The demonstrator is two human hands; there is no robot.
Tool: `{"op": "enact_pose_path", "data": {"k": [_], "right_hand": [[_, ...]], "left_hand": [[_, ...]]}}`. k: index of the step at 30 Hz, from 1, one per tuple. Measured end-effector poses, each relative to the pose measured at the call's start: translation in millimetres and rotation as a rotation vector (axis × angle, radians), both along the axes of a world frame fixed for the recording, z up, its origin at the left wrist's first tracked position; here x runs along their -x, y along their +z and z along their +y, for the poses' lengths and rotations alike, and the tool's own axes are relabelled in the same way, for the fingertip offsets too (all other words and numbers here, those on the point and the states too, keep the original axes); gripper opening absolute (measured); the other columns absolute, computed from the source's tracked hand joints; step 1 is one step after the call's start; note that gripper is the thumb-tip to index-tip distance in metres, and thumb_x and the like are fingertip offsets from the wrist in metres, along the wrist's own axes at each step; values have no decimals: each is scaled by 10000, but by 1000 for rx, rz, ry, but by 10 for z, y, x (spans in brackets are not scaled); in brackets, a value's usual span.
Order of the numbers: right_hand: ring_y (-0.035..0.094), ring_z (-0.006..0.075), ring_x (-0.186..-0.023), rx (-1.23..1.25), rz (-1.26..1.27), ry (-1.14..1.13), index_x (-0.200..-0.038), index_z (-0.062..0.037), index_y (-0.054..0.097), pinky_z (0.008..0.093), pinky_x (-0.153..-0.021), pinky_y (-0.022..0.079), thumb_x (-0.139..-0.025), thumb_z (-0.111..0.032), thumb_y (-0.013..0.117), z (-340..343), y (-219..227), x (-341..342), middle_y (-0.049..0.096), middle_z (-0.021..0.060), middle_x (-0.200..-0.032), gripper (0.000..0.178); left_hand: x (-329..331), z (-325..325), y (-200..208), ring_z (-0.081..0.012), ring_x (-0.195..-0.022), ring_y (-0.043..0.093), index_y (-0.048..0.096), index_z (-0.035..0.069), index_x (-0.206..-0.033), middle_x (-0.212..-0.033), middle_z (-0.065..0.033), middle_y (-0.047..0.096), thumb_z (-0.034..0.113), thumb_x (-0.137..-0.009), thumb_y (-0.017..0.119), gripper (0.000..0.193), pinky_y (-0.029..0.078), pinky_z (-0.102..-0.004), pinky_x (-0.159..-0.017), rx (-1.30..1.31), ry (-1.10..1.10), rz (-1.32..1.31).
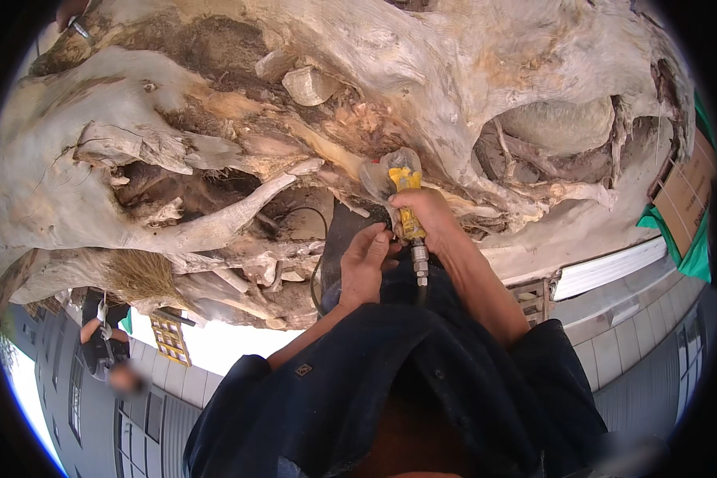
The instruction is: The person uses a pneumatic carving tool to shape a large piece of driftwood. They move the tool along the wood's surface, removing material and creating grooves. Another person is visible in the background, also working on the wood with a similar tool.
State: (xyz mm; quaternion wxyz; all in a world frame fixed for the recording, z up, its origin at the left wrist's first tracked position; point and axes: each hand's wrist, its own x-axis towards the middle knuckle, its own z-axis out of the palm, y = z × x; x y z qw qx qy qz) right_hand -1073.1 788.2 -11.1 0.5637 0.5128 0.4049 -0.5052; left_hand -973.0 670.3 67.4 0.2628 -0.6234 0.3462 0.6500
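Note:
My right hand [424, 213] is wrapped around a yellow air-powered hand tool [410, 223] with a metal hose coupling at its lower end. A greyish round head or guard [381, 175] at the tool's far end is close to the wood; I cannot tell whether it touches. Just left of the tool, my left hand [362, 267] has its fingers curled and pinched together; whatever they hold is hidden. Beyond both hands spreads a huge, pale, gnarled tree root [247, 223] with deep hollows and splintered orange-brown patches.
A thin dark hose or cable [324, 231] loops left of my hands. Straw-like bristles [142, 275] lie against the root. Another person [107, 342] works at lower left; someone's hand [70, 12] shows at top left. At right are a cardboard box [685, 191] and white panels [609, 267].

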Motion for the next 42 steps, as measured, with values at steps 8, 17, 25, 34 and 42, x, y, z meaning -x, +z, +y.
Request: {"op": "enact_pose_path", "data": {"k": [8,17,25,34,42], "right_hand": [[586,190,-633,37,6,7,-875,-1,683,331,-595,478,-780,-160,739,-180,38,162,626,85,-742,193],[594,198,-647,87,58,-40,-856,2,674,342,-601,480,-778,-157,745,-244,32,211,635,87,-759,191],[595,193,-662,104,96,-27,-868,-3,688,347,-609,475,-786,-148,739,-241,-17,230,635,78,-770,174],[600,192,-670,128,89,57,-854,-14,692,344,-639,482,-778,-159,740,-369,-12,481,648,84,-785,171],[605,180,-669,225,133,54,-852,-23,697,324,-630,485,-778,-165,733,-455,-208,621,652,76,-782,165]], "left_hand": [[298,147,-166,-287,-1174,631,477,12,-1414,-1317,-155,605,455,-1079,503,556,522,-459,-1004,-408,291,104],[385,123,-208,-261,-1125,642,509,30,-1362,-1271,-119,620,396,-1054,587,484,556,-461,-958,-300,272,95],[378,153,-251,-252,-1089,649,515,23,-1358,-1247,-111,631,396,-1057,582,484,562,-451,-930,-300,319,119],[558,56,-265,-227,-1074,661,536,35,-1342,-1220,-100,645,420,-1053,588,484,567,-403,-951,-274,338,139],[711,63,-371,-167,-855,642,550,64,-1253,-1061,-49,640,400,-1046,608,399,559,-354,-705,-110,337,161]]}}
